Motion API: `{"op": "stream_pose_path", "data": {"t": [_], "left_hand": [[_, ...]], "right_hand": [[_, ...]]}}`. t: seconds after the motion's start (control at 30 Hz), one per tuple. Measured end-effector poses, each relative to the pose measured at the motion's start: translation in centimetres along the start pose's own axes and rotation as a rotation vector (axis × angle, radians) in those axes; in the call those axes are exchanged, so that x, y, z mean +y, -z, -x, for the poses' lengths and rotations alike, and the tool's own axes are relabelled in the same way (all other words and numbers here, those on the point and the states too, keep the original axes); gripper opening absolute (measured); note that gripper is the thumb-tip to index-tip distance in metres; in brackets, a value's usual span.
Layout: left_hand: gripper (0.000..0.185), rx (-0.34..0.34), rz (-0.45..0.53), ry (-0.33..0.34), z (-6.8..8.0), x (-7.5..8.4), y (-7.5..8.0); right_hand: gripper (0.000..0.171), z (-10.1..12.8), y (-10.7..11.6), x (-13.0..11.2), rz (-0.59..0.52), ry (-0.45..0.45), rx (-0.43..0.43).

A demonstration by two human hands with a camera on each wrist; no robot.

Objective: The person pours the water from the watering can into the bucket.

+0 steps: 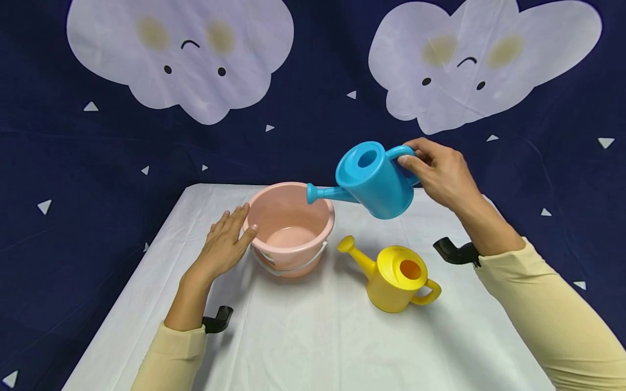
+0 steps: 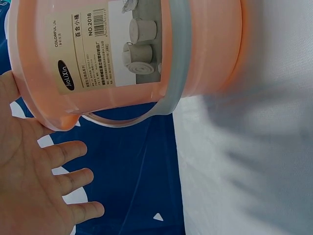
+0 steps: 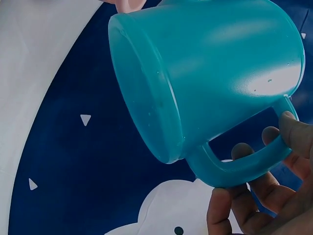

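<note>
Blue watering can point(image 1: 376, 182) tilted, spout over pink bucket point(image 1: 289, 228); right hand point(image 1: 442, 171) grips handle, left hand point(image 1: 225, 241) flat against bucket.

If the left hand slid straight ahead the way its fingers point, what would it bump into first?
Most likely the pink bucket: the left hand lies open beside it, its thumb already at the wall, so the fingers might just graze past the side.

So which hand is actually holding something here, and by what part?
The right hand grips the blue watering can by its handle. The left hand holds nothing; its straight fingers rest against the pink bucket.
</note>
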State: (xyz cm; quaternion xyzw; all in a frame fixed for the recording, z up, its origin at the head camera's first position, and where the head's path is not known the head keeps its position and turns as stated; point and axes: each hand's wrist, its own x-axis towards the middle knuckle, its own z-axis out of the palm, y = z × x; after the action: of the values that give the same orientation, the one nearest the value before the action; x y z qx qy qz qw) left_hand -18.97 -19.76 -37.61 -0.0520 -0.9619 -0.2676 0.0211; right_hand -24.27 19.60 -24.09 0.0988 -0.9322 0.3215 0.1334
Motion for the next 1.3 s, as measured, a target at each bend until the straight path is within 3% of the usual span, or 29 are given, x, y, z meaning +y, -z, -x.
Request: {"op": "stream_pose_path", "data": {"t": [1.3], "left_hand": [[0.068,-0.005,-0.002,-0.001,-0.1,0.1,0.1]], "right_hand": [[0.038,-0.4,0.1,-1.8,0.088,0.099,0.041]]}}
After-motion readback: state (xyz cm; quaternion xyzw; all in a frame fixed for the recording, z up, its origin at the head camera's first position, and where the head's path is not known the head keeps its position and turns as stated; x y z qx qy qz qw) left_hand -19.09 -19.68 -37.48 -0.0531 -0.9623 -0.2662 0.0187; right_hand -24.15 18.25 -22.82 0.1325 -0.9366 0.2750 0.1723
